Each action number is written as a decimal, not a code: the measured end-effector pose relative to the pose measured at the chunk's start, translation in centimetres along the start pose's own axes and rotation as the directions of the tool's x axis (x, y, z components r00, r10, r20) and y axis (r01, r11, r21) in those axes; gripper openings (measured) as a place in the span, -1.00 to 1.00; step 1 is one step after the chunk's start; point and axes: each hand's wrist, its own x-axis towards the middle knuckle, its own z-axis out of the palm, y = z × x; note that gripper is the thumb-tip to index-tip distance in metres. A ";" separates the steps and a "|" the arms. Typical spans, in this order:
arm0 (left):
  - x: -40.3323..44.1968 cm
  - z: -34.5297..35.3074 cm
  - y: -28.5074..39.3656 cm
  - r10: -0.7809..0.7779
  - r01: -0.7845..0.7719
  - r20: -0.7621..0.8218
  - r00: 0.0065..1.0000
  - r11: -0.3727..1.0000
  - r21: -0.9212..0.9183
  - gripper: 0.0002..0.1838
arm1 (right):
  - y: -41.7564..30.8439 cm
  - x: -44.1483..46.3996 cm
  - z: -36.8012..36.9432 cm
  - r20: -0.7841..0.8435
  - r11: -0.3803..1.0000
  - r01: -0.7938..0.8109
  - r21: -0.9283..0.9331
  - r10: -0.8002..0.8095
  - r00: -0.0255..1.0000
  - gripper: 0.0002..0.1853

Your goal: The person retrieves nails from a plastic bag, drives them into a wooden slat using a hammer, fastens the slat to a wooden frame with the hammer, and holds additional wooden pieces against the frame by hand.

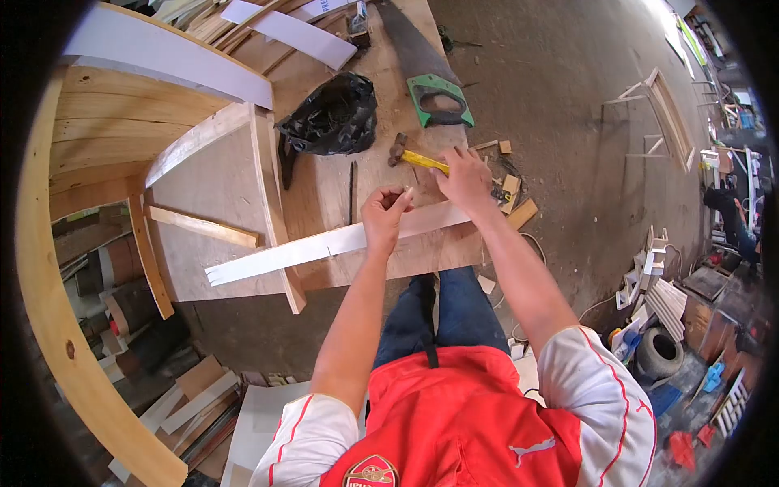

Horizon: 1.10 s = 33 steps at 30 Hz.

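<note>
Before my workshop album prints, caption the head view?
Right hand on a yellow-handled hammer, left hand near a long, flat white strip.

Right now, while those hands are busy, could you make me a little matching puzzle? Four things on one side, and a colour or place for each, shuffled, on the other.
Things
1. Hammer
2. Saw
3. Plastic bag
4. Strip

Descriptions
A. Black and crumpled
B. White, lying across the table
C. Yellow handle, with the right hand on it
D. Green handle, grey blade

Right pairs: 1-C, 2-D, 3-A, 4-B
</note>
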 end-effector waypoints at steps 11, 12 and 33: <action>-2.1 4.9 -2.1 0.030 -0.047 0.195 0.980 0.995 0.085 -0.76 | 4.7 -3.3 -4.0 0.061 0.990 -0.079 0.118 0.072 0.996 -0.67; -2.0 5.5 -2.2 0.068 -0.111 0.202 0.977 0.972 0.208 -0.76 | 5.8 -4.1 -4.0 0.026 0.965 -0.158 0.212 0.156 0.987 -0.64; 0.2 11.6 -4.8 0.322 -0.523 0.412 0.852 0.558 0.644 -0.82 | 11.1 -12.1 1.9 0.233 0.286 -0.416 0.863 0.506 0.831 -0.59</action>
